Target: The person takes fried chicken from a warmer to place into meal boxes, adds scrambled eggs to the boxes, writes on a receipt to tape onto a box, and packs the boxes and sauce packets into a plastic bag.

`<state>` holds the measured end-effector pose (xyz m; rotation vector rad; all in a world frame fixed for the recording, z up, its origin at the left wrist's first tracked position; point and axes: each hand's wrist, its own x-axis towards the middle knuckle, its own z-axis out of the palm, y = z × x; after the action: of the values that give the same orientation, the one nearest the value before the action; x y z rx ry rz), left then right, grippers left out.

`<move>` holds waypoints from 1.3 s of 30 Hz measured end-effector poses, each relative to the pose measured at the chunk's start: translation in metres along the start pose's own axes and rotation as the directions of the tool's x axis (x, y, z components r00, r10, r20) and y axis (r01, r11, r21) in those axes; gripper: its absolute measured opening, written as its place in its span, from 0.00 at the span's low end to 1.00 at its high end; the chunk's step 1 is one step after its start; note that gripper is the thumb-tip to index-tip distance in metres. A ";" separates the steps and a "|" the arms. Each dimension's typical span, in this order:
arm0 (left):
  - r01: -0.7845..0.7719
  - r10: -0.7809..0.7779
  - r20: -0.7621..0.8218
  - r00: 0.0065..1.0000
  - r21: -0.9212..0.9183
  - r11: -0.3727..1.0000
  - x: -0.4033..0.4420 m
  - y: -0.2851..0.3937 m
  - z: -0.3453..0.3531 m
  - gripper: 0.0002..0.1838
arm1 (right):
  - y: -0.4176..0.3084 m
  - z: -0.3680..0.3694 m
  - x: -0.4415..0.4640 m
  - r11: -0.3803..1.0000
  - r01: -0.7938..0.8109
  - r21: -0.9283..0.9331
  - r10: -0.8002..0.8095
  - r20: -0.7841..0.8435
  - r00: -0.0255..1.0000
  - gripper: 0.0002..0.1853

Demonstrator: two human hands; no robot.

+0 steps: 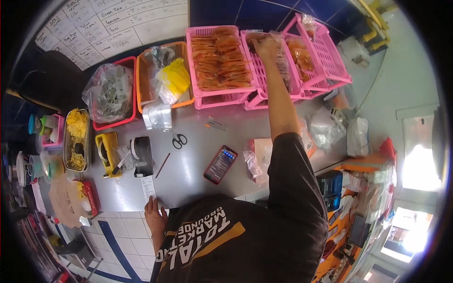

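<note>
My right arm stretches to the far side of the table, and my right hand [265, 48] is down in the middle pink basket [258, 70]. Clear packets [281, 59] lie around it there; its fingertips are hidden among them, so I cannot tell if it grips one. At the near table edge rests my left hand [155, 216], fingers extended with nothing held. Its fingertips are at the lower end of a printed paper slip [148, 187].
Left of my right hand, a pink basket [198, 96] holds rows of orange-red sachets [219, 59]. An orange basket [141, 94], scissors [179, 140], a phone [221, 164], a tape dispenser [108, 153] and a metal tray [75, 162] also occupy the table.
</note>
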<state>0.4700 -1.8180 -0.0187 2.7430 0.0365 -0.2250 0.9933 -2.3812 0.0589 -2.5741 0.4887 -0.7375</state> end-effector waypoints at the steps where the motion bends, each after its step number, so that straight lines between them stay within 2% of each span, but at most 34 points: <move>1: 0.007 -0.007 0.005 1.000 0.001 1.000 -0.001 0.000 0.000 0.24 | -0.002 0.000 0.001 0.999 -0.040 -0.017 0.040 0.000 0.999 0.22; 2: 0.012 -0.012 0.007 1.000 0.001 1.000 0.002 0.001 0.002 0.24 | -0.004 -0.002 0.006 0.996 -0.079 -0.033 0.079 -0.005 0.997 0.23; 3: 0.021 -0.021 0.006 1.000 -0.002 1.000 0.003 0.001 0.001 0.24 | 0.009 0.009 0.010 1.000 0.009 -0.020 -0.009 -0.022 1.000 0.22; 4: 0.023 -0.023 0.018 1.000 -0.007 1.000 0.004 0.000 0.000 0.24 | 0.011 0.006 0.011 1.000 0.015 -0.019 -0.015 -0.015 1.000 0.22; 6: 0.041 -0.040 0.036 0.999 -0.015 0.999 0.006 -0.003 0.000 0.25 | 0.015 -0.001 0.007 0.983 0.185 -0.014 -0.185 -0.099 0.978 0.20; 8: 0.003 -0.003 0.056 0.998 -0.011 1.000 0.007 -0.010 0.000 0.25 | 0.021 -0.018 0.008 0.908 0.415 -0.058 -0.417 -0.214 0.883 0.17; 9: -0.005 0.006 0.063 0.998 -0.018 1.000 0.009 -0.008 -0.004 0.25 | 0.025 -0.027 0.004 0.877 0.481 0.020 -0.467 -0.202 0.861 0.16; 12: 0.016 -0.013 0.034 0.999 -0.109 0.994 0.013 -0.009 -0.017 0.24 | -0.092 -0.148 -0.081 0.955 0.294 0.047 -0.295 0.016 0.955 0.14; 14: -0.013 -0.001 -0.046 0.999 -0.303 0.953 0.031 0.016 -0.053 0.27 | -0.124 -0.184 -0.122 0.837 0.545 0.048 -0.542 -0.062 0.838 0.12; 15: -0.017 -0.015 -0.071 0.997 -0.433 0.901 0.039 0.022 -0.063 0.27 | -0.138 -0.197 -0.144 0.742 0.667 0.068 -0.662 -0.081 0.745 0.08; 17: -0.033 -0.016 -0.063 0.998 -0.703 0.710 0.054 0.039 -0.093 0.26 | -0.177 -0.215 -0.212 0.809 0.501 0.307 -0.566 0.180 0.804 0.07; 18: -0.034 0.003 -0.039 0.999 -0.826 0.563 0.057 0.048 -0.114 0.27 | -0.194 -0.212 -0.246 0.792 0.399 0.461 -0.561 0.294 0.774 0.07; 19: -0.030 -0.011 -0.044 0.999 -0.824 0.565 0.059 0.052 -0.126 0.27 | -0.211 -0.204 -0.283 0.765 0.272 0.584 -0.563 0.402 0.722 0.07; 20: -0.083 0.013 -0.084 0.996 -0.930 0.358 0.059 0.052 -0.138 0.25 | -0.241 -0.193 -0.317 0.636 0.480 0.604 -0.736 0.287 0.614 0.08; 21: -0.136 0.032 -0.132 0.991 -0.982 0.130 0.057 0.044 -0.147 0.23 | -0.274 -0.185 -0.346 0.593 0.357 0.722 -0.766 0.369 0.526 0.09; 22: -0.145 0.028 -0.143 0.989 -0.981 0.131 0.050 0.024 -0.155 0.23 | -0.293 -0.171 -0.376 0.633 0.131 0.763 -0.730 0.533 0.427 0.10; 24: -0.049 0.152 -0.003 0.988 -0.952 0.303 0.033 -0.022 -0.175 0.17 | -0.339 -0.149 -0.436 0.557 -0.041 0.830 -0.752 0.524 0.400 0.08; 25: -0.065 0.065 -0.048 0.997 -0.953 0.294 0.024 -0.041 -0.175 0.14 | -0.360 -0.142 -0.458 0.551 -0.035 0.834 -0.759 0.518 0.394 0.08; 26: -0.070 0.058 -0.055 0.997 -0.953 0.295 0.014 -0.061 -0.179 0.14 | -0.381 -0.135 -0.480 0.539 -0.018 0.842 -0.751 0.490 0.443 0.08; 27: -0.038 -0.027 -0.045 0.999 -0.973 0.229 0.005 -0.084 -0.185 0.15 | -0.402 -0.127 -0.502 0.527 0.000 0.850 -0.740 0.458 0.493 0.08; 28: -0.015 -0.108 -0.032 0.994 -0.987 0.159 -0.001 -0.109 -0.192 0.15 | -0.422 -0.116 -0.524 0.520 0.005 0.854 -0.745 0.450 0.492 0.08; 30: -0.005 -0.156 -0.031 0.987 -0.986 0.166 -0.011 -0.167 -0.198 0.18 | -0.460 -0.095 -0.568 0.414 0.132 0.900 -0.741 0.249 0.623 0.08; 31: 0.026 -0.194 0.001 0.981 -0.992 0.126 -0.013 -0.198 -0.200 0.19 | -0.481 -0.084 -0.586 0.381 0.179 0.907 -0.749 0.189 0.635 0.08; 32: 0.057 -0.232 0.038 0.972 -0.995 0.078 -0.016 -0.225 -0.200 0.20 | -0.500 -0.074 -0.601 0.386 0.183 0.904 -0.751 0.194 0.631 0.08; 34: 0.082 -0.272 0.125 0.954 -0.983 -0.165 -0.014 -0.267 -0.221 0.20 | -0.533 -0.059 -0.627 0.369 0.132 0.920 -0.754 0.213 0.621 0.07; 35: 0.113 -0.235 0.177 0.956 -0.958 -0.262 -0.016 -0.285 -0.238 0.19 | -0.548 -0.052 -0.640 0.371 0.131 0.919 -0.760 0.220 0.611 0.07; 36: 0.113 -0.242 0.180 0.953 -0.957 -0.269 -0.019 -0.303 -0.244 0.19 | -0.561 -0.045 -0.653 0.376 0.049 0.925 -0.732 0.265 0.628 0.07; 37: 0.072 -0.307 0.185 0.933 -0.936 -0.345 -0.020 -0.320 -0.249 0.18 | -0.574 -0.039 -0.664 0.377 -0.033 0.926 -0.700 0.308 0.644 0.07; 38: 0.027 -0.364 0.193 0.911 -0.909 -0.415 -0.022 -0.336 -0.254 0.17 | -0.588 -0.033 -0.672 0.379 -0.032 0.925 -0.698 0.308 0.646 0.07; 39: -0.057 -0.445 0.112 0.888 -0.936 -0.348 -0.028 -0.356 -0.253 0.15 | -0.600 -0.028 -0.678 0.371 -0.029 0.928 -0.690 0.296 0.661 0.07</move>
<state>0.4609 -1.3924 0.0823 0.8187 0.5740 0.1781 0.5655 -1.5832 0.0853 -1.6403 -0.6417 -0.0310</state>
